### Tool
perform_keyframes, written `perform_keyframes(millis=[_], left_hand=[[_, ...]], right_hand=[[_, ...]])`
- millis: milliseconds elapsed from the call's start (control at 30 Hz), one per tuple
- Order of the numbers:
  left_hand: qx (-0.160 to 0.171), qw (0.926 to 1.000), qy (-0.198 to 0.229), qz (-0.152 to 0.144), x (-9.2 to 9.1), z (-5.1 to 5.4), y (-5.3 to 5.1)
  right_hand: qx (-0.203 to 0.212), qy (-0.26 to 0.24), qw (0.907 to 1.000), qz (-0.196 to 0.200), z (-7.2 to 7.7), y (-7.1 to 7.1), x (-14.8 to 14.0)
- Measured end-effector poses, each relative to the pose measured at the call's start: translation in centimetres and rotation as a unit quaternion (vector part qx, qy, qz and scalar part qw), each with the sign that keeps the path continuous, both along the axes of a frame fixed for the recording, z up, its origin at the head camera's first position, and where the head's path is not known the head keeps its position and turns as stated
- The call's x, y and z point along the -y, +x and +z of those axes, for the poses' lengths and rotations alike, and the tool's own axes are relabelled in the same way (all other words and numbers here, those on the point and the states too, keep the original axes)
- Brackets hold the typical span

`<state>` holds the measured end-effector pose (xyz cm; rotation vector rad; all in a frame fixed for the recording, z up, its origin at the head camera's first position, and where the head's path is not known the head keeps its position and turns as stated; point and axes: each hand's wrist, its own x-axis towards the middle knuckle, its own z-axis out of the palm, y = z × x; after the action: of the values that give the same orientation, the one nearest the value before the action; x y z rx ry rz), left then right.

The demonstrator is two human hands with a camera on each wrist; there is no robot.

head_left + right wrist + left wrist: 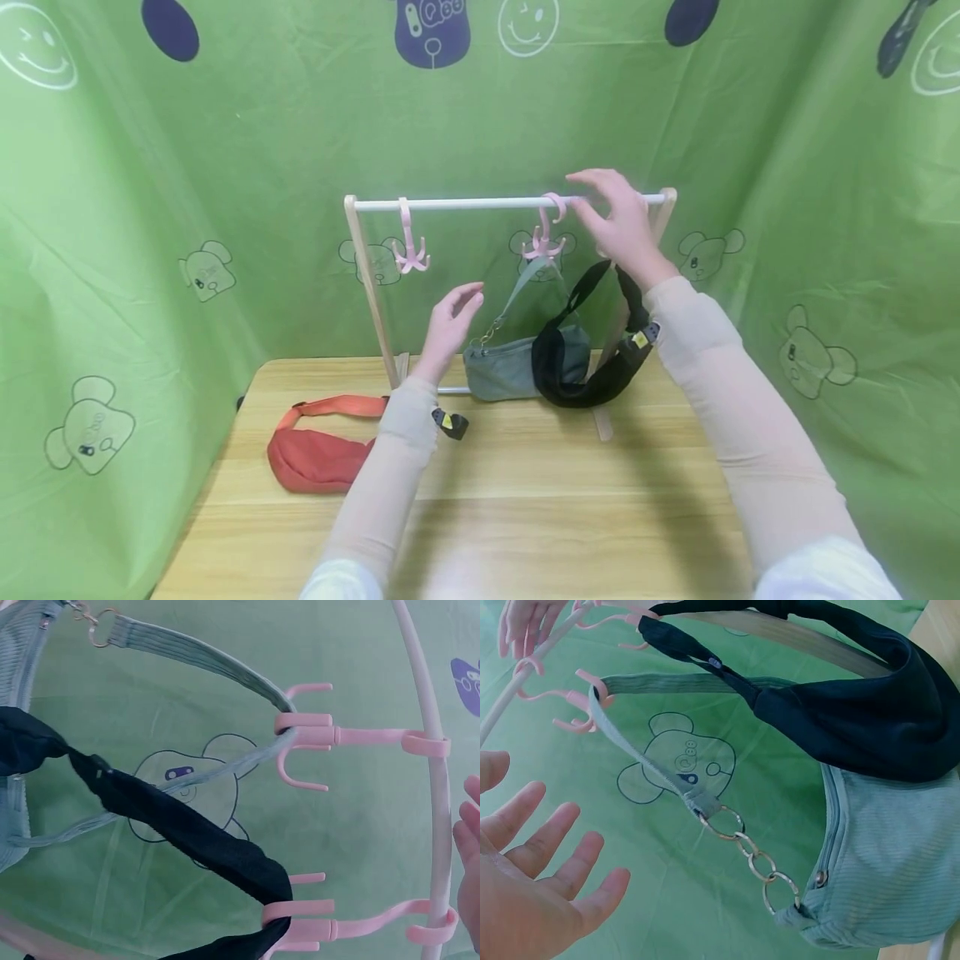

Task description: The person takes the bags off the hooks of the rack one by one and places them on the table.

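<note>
My right hand (618,221) is at the white rail (480,203) near its right end, fingers apart and gripping nothing; whether it touches the rail I cannot tell. My left hand (450,325), fingers loosely extended and holding nothing, is in front of the rack, left of the grey-green bag (498,371). That bag hangs by its strap from a pink hook (315,736). Beside it a black bag (877,712) hangs from another pink hook (307,930), overlapping the green one. A third pink hook (410,250) hangs at the rail's left with nothing on it.
A red bag (318,461) lies on the wooden table (525,517) at the left, partly behind my left forearm. The rack's wooden left post (371,292) stands near the table's back edge. Green printed cloth (285,108) surrounds the table.
</note>
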<state>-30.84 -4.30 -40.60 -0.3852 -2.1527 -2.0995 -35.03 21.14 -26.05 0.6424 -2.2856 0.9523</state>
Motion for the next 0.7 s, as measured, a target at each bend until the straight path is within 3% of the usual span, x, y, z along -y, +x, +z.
perform_keyframes(millis=[200, 467, 700], left_hand=[[-0.001, 0.9998, -0.022, 0.003, -0.9, -0.2, -0.5], [0.000, 0.9980, -0.063, 0.003, -1.6, -0.5, -0.5], [-0.001, 0.9978, -0.067, 0.004, -2.0, -0.6, -1.0]], right_hand=[[0.078, 0.011, 0.9969, -0.004, 0.8, -0.6, 0.5], [0.139, 0.006, 0.9903, -0.005, 1.4, -0.8, 1.2], [0.185, 0.018, 0.9825, 0.004, 1.8, -0.8, 1.5]])
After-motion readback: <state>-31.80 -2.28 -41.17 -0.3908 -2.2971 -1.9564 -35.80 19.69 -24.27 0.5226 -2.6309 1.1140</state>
